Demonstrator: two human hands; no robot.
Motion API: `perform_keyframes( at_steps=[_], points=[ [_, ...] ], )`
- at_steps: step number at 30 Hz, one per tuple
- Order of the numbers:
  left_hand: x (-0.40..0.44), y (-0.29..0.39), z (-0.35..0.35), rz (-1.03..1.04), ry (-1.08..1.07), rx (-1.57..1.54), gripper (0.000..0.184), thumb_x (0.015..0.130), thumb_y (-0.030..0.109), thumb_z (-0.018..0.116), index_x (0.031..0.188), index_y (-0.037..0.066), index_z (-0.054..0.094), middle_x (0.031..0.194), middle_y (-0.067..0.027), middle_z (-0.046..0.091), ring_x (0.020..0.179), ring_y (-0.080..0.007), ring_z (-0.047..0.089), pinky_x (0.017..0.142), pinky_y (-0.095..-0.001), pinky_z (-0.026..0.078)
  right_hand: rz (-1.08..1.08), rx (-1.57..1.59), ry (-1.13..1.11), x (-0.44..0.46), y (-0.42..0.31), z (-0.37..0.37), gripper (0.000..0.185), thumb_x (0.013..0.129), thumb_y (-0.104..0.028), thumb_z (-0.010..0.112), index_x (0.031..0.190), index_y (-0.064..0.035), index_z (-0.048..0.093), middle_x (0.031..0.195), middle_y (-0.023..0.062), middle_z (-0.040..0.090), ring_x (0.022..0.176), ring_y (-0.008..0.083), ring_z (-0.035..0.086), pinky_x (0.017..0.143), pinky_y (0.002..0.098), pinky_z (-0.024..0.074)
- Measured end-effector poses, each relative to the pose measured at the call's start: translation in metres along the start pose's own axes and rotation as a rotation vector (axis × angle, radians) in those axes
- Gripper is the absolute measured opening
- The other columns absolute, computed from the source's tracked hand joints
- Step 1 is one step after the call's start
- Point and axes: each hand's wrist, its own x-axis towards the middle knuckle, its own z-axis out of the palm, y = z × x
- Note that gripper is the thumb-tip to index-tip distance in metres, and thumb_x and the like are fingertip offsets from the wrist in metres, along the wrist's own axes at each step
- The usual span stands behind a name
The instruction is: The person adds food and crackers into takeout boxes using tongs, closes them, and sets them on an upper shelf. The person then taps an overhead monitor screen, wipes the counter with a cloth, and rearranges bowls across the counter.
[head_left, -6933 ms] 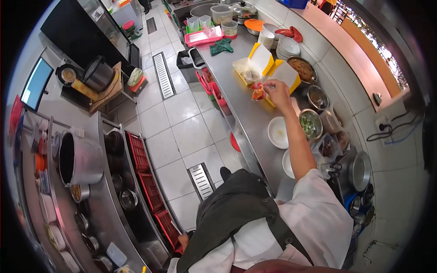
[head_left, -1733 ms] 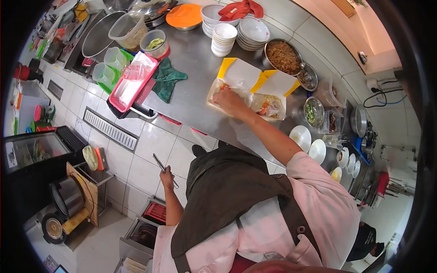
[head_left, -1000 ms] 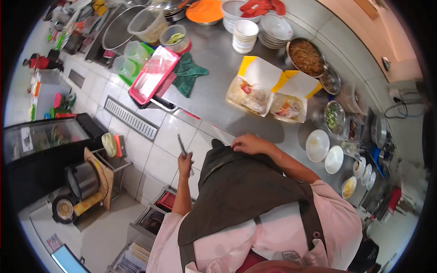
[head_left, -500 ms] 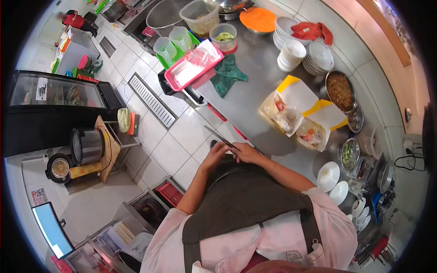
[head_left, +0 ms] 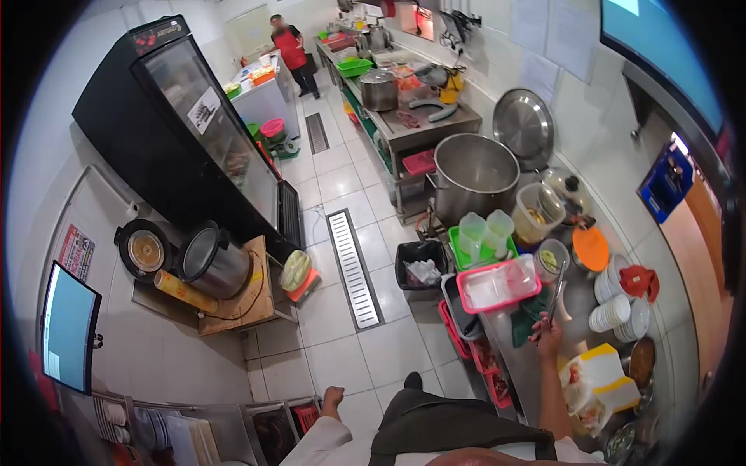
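While gripping a slim metal utensil (head_left: 557, 293), probably tongs, in the right hand (head_left: 546, 335), extended over the steel counter (head_left: 523, 380), with fingers closed round the near end and the far end pointing away from the body. Holding the left hand (head_left: 333, 398) well apart from that grip, low over the tiled floor (head_left: 332, 299), with fingers curled; impossible to tell whether empty or clutching something small.

Just right of the right-hand grip and nearer the body, one takeout carton (head_left: 603, 363), with a second carton (head_left: 620, 394) beside it, closer still to the body. Filled, to all appearance, with clear-wrapped food in both; orange-red in places, too blurred to name. Judging by that, packing largely done, perhaps wholly. Not yet done: folding down the lids, both standing open.

Nothing from either carton visible in the grip. Close on the left of the grip, a green cloth (head_left: 525, 326); further ahead on that side, a pink tray (head_left: 500, 304). Near the utensil's far end, a clear tub (head_left: 549, 262), touching or apart impossible to tell. Further right of the grip, stacked white bowls (head_left: 608, 314).
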Motion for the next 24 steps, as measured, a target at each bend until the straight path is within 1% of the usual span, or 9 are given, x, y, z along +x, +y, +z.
perform_keyframes(
  at_steps=[4, 7, 9, 11, 14, 20, 21, 22, 24],
  points=[
    [0.038, 0.016, -0.028, -0.109, 0.088, -0.291, 0.020, 0.085, 0.025, 0.062, 0.082, 0.005, 0.065, 0.061, -0.0025, 0.055, 0.052, -0.0120, 0.052, 0.041, -0.0291, 0.037, -0.010, -0.148, 0.030, 0.020, -0.010, 0.021, 0.033, 0.099, -0.034, 0.053, 0.110, -0.0034, 0.054, 0.071, 0.0025, 0.056, 0.042, 0.0096, 0.048, 0.036, 0.0258, 0.0441],
    [0.035, 0.053, -0.017, -0.127, 0.045, -0.429, 0.020, 0.087, 0.026, 0.061, 0.093, 0.006, 0.064, 0.070, -0.0027, 0.058, 0.058, -0.0119, 0.055, 0.041, -0.0267, 0.036, 0.093, -0.392, 0.166, 0.060, -0.039, 0.006, 0.031, 0.097, -0.032, 0.055, 0.095, -0.0011, 0.060, 0.065, 0.0043, 0.055, 0.039, 0.0121, 0.048, 0.034, 0.0280, 0.0417],
    [0.025, 0.070, 0.000, -0.082, -0.052, -0.430, 0.023, 0.087, 0.027, 0.061, 0.098, 0.006, 0.064, 0.077, -0.0037, 0.060, 0.062, -0.0121, 0.057, 0.042, -0.0261, 0.037, -0.074, -0.727, 0.168, 0.096, -0.052, -0.014, 0.031, 0.093, -0.026, 0.057, 0.079, 0.0009, 0.061, 0.058, 0.0062, 0.054, 0.038, 0.0149, 0.050, 0.032, 0.0308, 0.0388],
    [0.013, 0.088, 0.023, -0.022, -0.169, -0.351, 0.028, 0.086, 0.028, 0.065, 0.099, 0.003, 0.064, 0.077, -0.0052, 0.062, 0.061, -0.0127, 0.056, 0.048, -0.0280, 0.042, 0.082, -0.783, 0.090, 0.135, -0.067, -0.029, 0.024, 0.085, -0.017, 0.059, 0.069, 0.0014, 0.060, 0.055, 0.0078, 0.055, 0.036, 0.0178, 0.049, 0.033, 0.0338, 0.0365],
    [0.008, 0.094, 0.058, 0.065, -0.371, -0.228, 0.032, 0.085, 0.028, 0.068, 0.101, 0.000, 0.065, 0.074, -0.0065, 0.063, 0.062, -0.0140, 0.056, 0.057, -0.0310, 0.047, 0.048, -0.872, 0.008, 0.185, -0.065, -0.046, 0.017, 0.079, -0.010, 0.057, 0.069, 0.0028, 0.062, 0.055, 0.0100, 0.056, 0.037, 0.0195, 0.050, 0.034, 0.0349, 0.0380],
    [-0.013, 0.107, 0.075, 0.150, -0.434, -0.083, 0.035, 0.087, 0.032, 0.066, 0.098, -0.002, 0.068, 0.076, -0.0103, 0.066, 0.067, -0.0174, 0.060, 0.063, -0.0331, 0.050, -0.035, -0.722, 0.153, 0.238, -0.012, -0.068, 0.013, 0.075, -0.003, 0.054, 0.067, 0.0029, 0.063, 0.053, 0.0113, 0.056, 0.037, 0.0216, 0.052, 0.037, 0.0331, 0.0410],
    [-0.003, 0.111, 0.080, 0.103, -0.398, -0.121, 0.035, 0.088, 0.033, 0.064, 0.098, -0.001, 0.069, 0.075, -0.0099, 0.066, 0.067, -0.0173, 0.059, 0.061, -0.0332, 0.049, 0.148, -0.661, 0.171, 0.204, -0.062, -0.034, 0.011, 0.074, -0.001, 0.054, 0.068, 0.0001, 0.064, 0.054, 0.0122, 0.056, 0.043, 0.0227, 0.056, 0.042, 0.0363, 0.0448],
    [-0.007, 0.106, 0.077, 0.032, -0.393, -0.123, 0.035, 0.089, 0.034, 0.063, 0.098, 0.000, 0.069, 0.074, -0.0095, 0.065, 0.067, -0.0172, 0.059, 0.059, -0.0333, 0.048, -0.320, -0.941, 0.053, 0.233, -0.015, -0.068, 0.008, 0.073, -0.003, 0.057, 0.073, -0.0017, 0.065, 0.061, 0.0151, 0.059, 0.057, 0.0256, 0.062, 0.054, 0.0402, 0.0491],
    [-0.005, 0.100, 0.053, 0.367, -0.467, 0.098, 0.036, 0.091, 0.034, 0.059, 0.101, 0.001, 0.069, 0.078, -0.0090, 0.066, 0.068, -0.0179, 0.060, 0.056, -0.0336, 0.047, -0.289, -1.048, 0.043, 0.211, -0.038, -0.065, 0.011, 0.077, -0.010, 0.057, 0.074, -0.0007, 0.061, 0.072, 0.0174, 0.060, 0.069, 0.0306, 0.060, 0.063, 0.0439, 0.0472]
  ],
)
